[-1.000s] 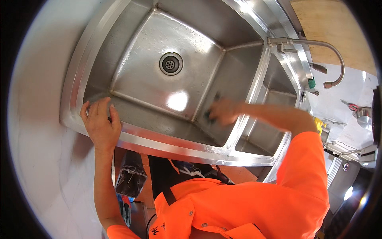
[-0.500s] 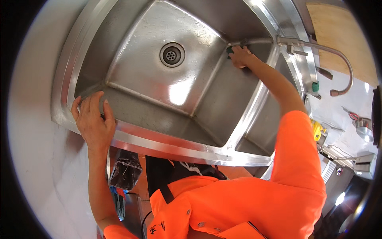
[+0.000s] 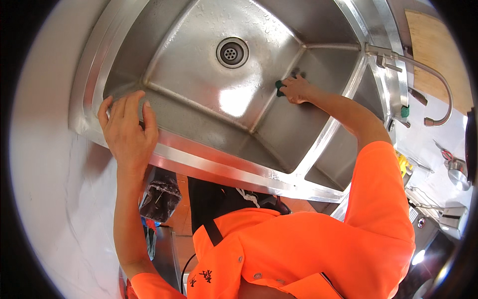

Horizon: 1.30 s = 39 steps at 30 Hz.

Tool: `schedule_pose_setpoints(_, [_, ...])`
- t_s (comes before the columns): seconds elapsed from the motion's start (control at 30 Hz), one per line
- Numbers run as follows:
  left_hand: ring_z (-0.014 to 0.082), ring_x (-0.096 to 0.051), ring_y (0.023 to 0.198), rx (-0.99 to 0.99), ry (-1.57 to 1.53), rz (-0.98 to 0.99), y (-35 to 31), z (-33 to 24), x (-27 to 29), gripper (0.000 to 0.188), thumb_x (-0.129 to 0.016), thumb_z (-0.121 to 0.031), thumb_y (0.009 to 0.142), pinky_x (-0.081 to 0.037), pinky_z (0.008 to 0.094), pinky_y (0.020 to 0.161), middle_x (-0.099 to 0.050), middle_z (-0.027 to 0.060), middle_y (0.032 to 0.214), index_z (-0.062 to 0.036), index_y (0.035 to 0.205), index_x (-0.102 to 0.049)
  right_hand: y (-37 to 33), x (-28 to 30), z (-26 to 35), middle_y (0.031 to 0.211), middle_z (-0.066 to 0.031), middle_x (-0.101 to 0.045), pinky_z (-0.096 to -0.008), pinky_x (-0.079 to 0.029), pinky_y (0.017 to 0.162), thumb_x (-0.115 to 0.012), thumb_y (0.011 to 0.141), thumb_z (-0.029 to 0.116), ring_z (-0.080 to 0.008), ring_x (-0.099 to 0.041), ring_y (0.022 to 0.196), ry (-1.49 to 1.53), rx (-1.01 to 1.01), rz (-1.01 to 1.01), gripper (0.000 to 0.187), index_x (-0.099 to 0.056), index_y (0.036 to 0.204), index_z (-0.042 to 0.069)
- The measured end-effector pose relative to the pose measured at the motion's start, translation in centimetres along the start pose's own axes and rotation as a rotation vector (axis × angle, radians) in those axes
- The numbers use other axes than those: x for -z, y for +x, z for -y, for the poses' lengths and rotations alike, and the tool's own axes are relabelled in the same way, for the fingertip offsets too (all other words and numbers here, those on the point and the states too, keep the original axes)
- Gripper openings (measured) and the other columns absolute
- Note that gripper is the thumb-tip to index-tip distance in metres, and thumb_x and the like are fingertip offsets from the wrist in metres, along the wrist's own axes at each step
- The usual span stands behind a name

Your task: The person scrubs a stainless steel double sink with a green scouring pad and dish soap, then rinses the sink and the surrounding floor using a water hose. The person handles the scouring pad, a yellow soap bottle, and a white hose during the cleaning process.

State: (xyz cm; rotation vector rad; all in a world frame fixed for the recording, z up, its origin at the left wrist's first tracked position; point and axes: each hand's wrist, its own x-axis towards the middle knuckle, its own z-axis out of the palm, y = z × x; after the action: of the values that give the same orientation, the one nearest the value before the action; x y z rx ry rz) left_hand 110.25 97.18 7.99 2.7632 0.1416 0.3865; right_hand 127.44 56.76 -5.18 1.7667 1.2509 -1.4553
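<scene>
A dark green scouring pad (image 3: pixel 280 88) is pressed by my right hand (image 3: pixel 296 90) against the lower right side wall of the steel sink basin (image 3: pixel 209 74). My fingers are closed over the pad and hide part of it. At the near left rim of the sink, my left hand (image 3: pixel 130 130) rests with its fingers spread and reaching over the edge; nothing shows in it. The round drain (image 3: pixel 232 53) sits in the basin floor, which is wet with scattered drops.
A second basin (image 3: pixel 331 157) lies beyond the divider on the right. The curved faucet (image 3: pixel 444 89) stands at the far right, near another green pad (image 3: pixel 405 111) and a wooden board (image 3: pixel 440 60). White wall (image 3: pixel 45 164) borders the left side. A dark bag (image 3: pixel 160 200) hangs below the front rim.
My right hand has drawn the scouring pad nearer along the basin's right wall, away from the far corner. My left hand stays on the rim. The whole view has shifted slightly.
</scene>
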Motion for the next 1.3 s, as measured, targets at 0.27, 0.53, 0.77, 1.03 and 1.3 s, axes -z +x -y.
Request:
schedule_pose_setpoints(0.27, [0.0204,-0.058,0.075,0.035,-0.046,-0.017,0.0,-0.6,0.4,0.016,-0.057,-0.005,0.078,-0.036,0.0385,0.095,-0.064,0.0068,0.086,-0.0041,0.093,-0.062,5.5,-1.1,15.0,0.109,-0.0193,-0.061,-0.0434,-0.044,0.087,-0.036,0.083,0.018,-0.0349,-0.056,0.106,0.702,0.081,-0.291,0.036,-0.063,0.101,0.004])
schedule_pose_setpoints(0.53, [0.0191,-0.054,0.065,-0.018,-0.053,-0.059,-0.1,-0.3,-0.2,0.015,-0.057,-0.002,0.078,-0.038,0.0373,0.093,-0.063,0.0053,0.081,-0.0032,0.092,-0.062,13.0,3.1,13.6,0.105,-0.0135,-0.061,-0.0433,-0.041,0.09,-0.057,0.081,0.016,-0.0316,-0.054,0.105,0.826,0.091,-0.885,0.026,-0.059,0.106,0.008])
schedule_pose_setpoints(0.77, [0.0192,-0.053,0.063,-0.027,-0.039,-0.05,-0.1,-0.4,-0.2,0.015,-0.058,-0.003,0.078,-0.038,0.0374,0.092,-0.064,0.0048,0.082,-0.0038,0.092,-0.063,4.0,1.3,6.1,0.125,-0.0098,-0.047,-0.0532,-0.035,0.093,-0.066,0.077,0.019,-0.0258,-0.039,0.123,0.266,0.287,-0.362,0.041,-0.053,0.114,0.006])
schedule_pose_setpoints(1.03, [0.0197,-0.057,0.072,0.014,-0.026,-0.007,-0.3,-0.3,0.1,0.014,-0.057,-0.005,0.081,-0.038,0.0368,0.094,-0.065,0.0055,0.084,-0.0049,0.093,-0.064,3.9,-2.8,8.6,0.111,-0.0223,-0.049,-0.0488,-0.043,0.081,-0.06,0.076,0.015,-0.0378,-0.046,0.111,-0.099,0.141,-0.301,0.035,-0.056,0.107,-0.001])
schedule_pose_setpoints(1.3, [0.0183,-0.052,0.063,0.008,-0.064,-0.066,-0.4,-0.5,-0.2,0.013,-0.058,-0.003,0.078,-0.039,0.0371,0.092,-0.063,0.004,0.079,-0.0053,0.09,-0.063,7.8,6.8,17.8,0.105,-0.0166,-0.06,-0.0398,-0.041,0.091,-0.044,0.09,0.029,-0.0308,-0.056,0.1,1.33,0.055,-0.54,0.043,-0.049,0.125,0.005])
